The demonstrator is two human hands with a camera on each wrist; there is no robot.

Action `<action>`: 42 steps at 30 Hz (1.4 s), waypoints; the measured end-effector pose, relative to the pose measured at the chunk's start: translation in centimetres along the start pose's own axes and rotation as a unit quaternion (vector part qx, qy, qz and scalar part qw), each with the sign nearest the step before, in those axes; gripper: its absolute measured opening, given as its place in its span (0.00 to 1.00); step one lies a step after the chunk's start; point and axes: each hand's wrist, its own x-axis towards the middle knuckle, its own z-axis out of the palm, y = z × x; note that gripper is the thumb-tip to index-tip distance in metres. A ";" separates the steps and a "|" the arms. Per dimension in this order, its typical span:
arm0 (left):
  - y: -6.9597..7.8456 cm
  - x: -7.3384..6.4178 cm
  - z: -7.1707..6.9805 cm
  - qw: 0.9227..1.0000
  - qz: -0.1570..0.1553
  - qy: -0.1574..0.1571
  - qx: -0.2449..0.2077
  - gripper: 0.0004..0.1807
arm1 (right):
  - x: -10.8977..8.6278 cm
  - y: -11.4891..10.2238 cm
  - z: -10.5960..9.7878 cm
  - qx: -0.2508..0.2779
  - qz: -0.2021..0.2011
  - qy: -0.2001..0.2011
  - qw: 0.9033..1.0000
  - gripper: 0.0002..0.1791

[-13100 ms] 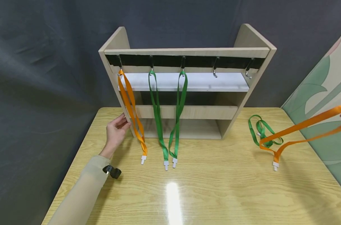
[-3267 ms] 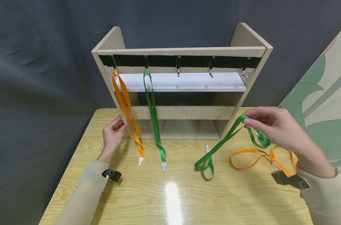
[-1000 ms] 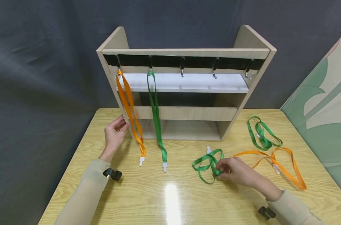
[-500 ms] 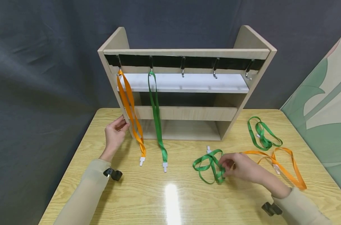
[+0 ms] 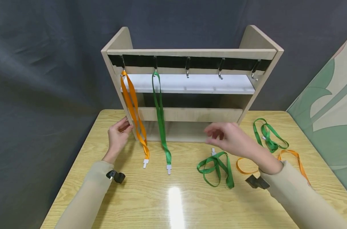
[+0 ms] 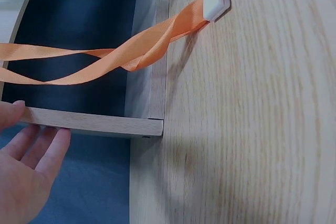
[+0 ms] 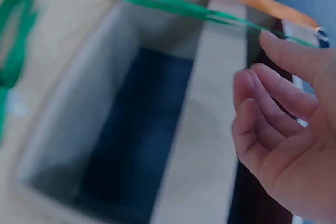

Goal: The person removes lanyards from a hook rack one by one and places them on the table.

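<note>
My left hand [image 5: 117, 136] pinches the side panel [image 6: 94, 121] of a light wooden shelf unit, thumb in front and fingers behind. My right hand [image 5: 230, 140] holds nothing; its fingers curl loosely in front of the lower shelf. Below it, a green lanyard [image 5: 230, 179] with a white clip lies loosely looped on the table. From the leftmost hook hangs an orange lanyard [image 5: 146, 151], and from the second a green lanyard [image 5: 161, 124]. The third hook [image 5: 187, 73] and the two to its right are bare.
Another green lanyard [image 5: 272, 146] lies at the right of the wooden table [image 5: 133, 203]. An orange lanyard [image 5: 299, 160] is nearer, partly hidden by the right forearm. A dark curtain [image 5: 185, 25] stands behind, and a patterned panel [image 5: 334, 127] borders the right.
The third hook's green lanyard came down to the table, where the right hand released it and rose toward the shelf. The orange lanyard held earlier now lies at the right. Left hand stays.
</note>
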 end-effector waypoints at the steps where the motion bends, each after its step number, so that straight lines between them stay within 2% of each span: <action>1: 0.5 0.0 0.0 1.000 0.001 -0.001 0.001 0.23 | 0.9 -0.6 -0.2 0.001 -0.010 0.015 1.000 0.10; 6: 2.7 -0.3 -0.2 1.000 0.009 -0.005 0.012 0.22 | 4.9 -3.5 -0.7 0.011 -0.047 0.112 0.993 0.10; 10: 3.2 -0.4 -0.4 1.000 0.010 -0.005 0.015 0.22 | 7.6 -5.6 -0.6 0.019 -0.077 0.177 0.981 0.10; 14: 3.1 -0.3 -0.4 1.000 0.017 -0.003 0.011 0.22 | 9.7 -7.4 -0.2 0.033 -0.099 0.206 0.973 0.13; 21: 2.5 -0.4 -0.4 1.000 0.015 -0.002 -0.002 0.22 | 12.2 -9.2 0.7 0.036 -0.107 0.239 0.964 0.18; 26: 2.3 -0.5 -0.3 1.000 0.011 -0.001 -0.009 0.23 | 13.4 -10.1 0.8 0.027 -0.064 0.242 0.968 0.21; 32: 2.5 -0.5 -0.3 1.000 0.017 0.000 -0.008 0.22 | 14.8 -10.4 0.6 0.057 -0.012 0.206 0.977 0.19; 42: 2.3 -0.5 -0.2 1.000 0.027 -0.008 -0.005 0.22 | 15.8 -10.5 0.5 0.075 0.018 0.223 0.972 0.12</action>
